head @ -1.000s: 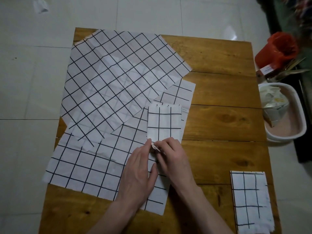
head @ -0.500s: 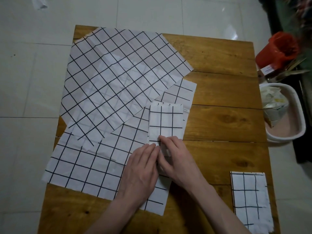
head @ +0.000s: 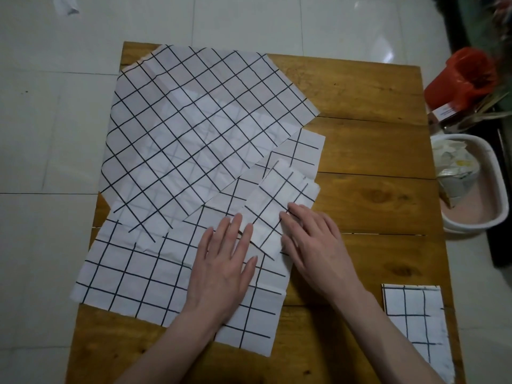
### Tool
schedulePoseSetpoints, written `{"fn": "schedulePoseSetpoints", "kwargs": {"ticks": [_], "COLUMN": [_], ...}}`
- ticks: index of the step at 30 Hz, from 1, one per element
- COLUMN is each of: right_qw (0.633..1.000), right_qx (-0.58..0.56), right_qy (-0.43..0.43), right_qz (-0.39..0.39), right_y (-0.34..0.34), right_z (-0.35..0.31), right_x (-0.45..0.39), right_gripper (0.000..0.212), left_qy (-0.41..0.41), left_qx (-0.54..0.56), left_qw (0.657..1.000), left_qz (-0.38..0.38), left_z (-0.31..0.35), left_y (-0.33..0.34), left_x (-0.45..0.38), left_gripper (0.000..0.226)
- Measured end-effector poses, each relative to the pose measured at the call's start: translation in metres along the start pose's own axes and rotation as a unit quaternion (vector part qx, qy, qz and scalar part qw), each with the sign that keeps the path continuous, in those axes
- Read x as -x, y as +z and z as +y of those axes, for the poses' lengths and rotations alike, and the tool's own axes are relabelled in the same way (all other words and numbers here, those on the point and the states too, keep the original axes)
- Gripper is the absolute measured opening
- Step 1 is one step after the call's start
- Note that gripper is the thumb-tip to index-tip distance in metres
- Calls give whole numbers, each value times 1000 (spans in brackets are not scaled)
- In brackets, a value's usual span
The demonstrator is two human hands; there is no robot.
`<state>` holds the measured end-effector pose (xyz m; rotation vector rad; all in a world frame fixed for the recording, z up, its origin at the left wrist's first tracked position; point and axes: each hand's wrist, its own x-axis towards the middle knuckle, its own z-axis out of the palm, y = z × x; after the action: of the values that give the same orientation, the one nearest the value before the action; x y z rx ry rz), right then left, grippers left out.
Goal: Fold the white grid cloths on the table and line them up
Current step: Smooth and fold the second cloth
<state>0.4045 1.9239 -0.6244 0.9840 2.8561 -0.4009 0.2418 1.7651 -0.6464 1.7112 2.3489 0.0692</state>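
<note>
A small folded white grid cloth [head: 279, 200] lies tilted on top of a flat grid cloth [head: 144, 275] at the table's middle. My left hand [head: 224, 264] lies flat with straight fingers, its fingertips on the folded cloth's left edge. My right hand [head: 313, 242] presses with straight fingers on its right lower edge. A larger unfolded grid cloth [head: 194, 126] is spread diagonally over the table's far left, overlapping the flat one. Another folded grid cloth [head: 415, 325] lies at the near right corner.
The wooden table [head: 365, 151] shows bare boards on its right side. Beside its right edge stand a white basin [head: 496, 214] with crumpled paper and an orange bucket [head: 465, 79]. Pale floor tiles surround the table.
The folded cloth has turned from upright to tilted clockwise. Both hands have gone from pinching its near edge to lying flat on it, a little farther apart.
</note>
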Motion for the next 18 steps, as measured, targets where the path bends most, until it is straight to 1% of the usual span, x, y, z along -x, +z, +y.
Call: {"fn": "schedulePoseSetpoints", "kwargs": {"ticks": [4, 6, 8, 11, 13, 15, 18], "right_qw": [997, 993, 989, 985, 986, 989, 997], "right_qx": [15, 22, 32, 32, 25, 13, 12], "right_qy": [72, 113, 145, 167, 163, 139, 61], "right_qz": [24, 24, 16, 18, 31, 45, 50], "right_y": [3, 6, 10, 12, 13, 13, 17], "right_z": [-18, -29, -37, -43, -42, -39, -34], "right_x": [10, 13, 13, 10, 10, 14, 24], "right_gripper": [53, 57, 60, 61, 60, 59, 57], "left_qy": [-15, 8, 52, 83, 79, 73, 64], "left_qx": [-6, -3, -6, -11, -17, -18, -11], "left_qw": [1000, 1000, 999, 996, 997, 997, 998], "left_qz": [3, 8, 7, -7, -17, -22, -20], "left_z": [3, 9, 16, 22, 23, 23, 26], "left_y": [-7, -9, -6, 4, 9, 11, 11], "left_x": [-15, -18, -15, -6, -3, -3, -4], "left_gripper": [67, 65, 63, 62, 63, 64, 64]}}
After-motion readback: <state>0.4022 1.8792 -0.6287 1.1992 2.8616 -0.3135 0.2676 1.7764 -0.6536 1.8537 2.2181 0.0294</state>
